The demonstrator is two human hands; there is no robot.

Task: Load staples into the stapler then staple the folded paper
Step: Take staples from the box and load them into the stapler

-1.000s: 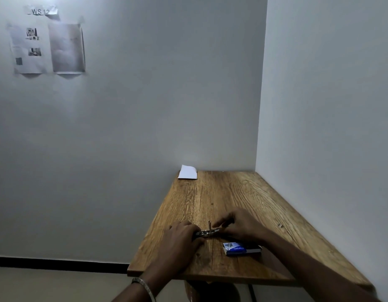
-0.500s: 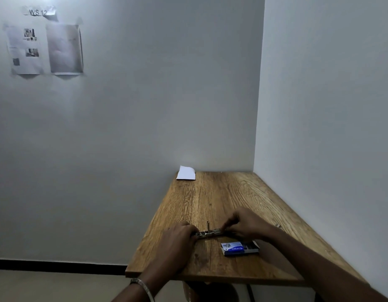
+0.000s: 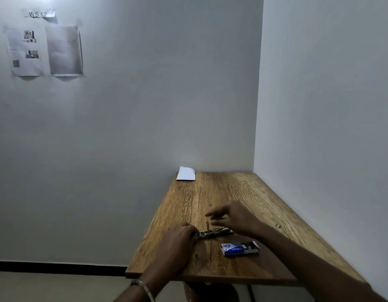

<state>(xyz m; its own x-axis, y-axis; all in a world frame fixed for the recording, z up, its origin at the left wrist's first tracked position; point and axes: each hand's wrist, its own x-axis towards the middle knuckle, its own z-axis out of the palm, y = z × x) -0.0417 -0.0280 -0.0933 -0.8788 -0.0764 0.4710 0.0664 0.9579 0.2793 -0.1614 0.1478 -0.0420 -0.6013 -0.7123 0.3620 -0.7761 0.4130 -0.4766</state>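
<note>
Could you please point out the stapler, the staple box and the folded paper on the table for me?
stapler (image 3: 214, 232): head view, on its metal body.
staple box (image 3: 233, 249): head view, on the blue top face.
folded paper (image 3: 186, 173): head view, on the white upper sheet.

The right hand (image 3: 236, 216) lifts off the opened metal stapler (image 3: 213, 233), its fingers now spread loosely above it.

a: what's the room like?
b: a wooden table (image 3: 221, 192) sits in a corner of plain white walls (image 3: 145, 105), at five o'clock in view.
a: anything on them?
b: printed sheets (image 3: 44, 51) taped at ten o'clock under a "ws 12" label (image 3: 39, 14). a dark skirting strip (image 3: 57, 267) meets a pale floor (image 3: 47, 286).
</note>
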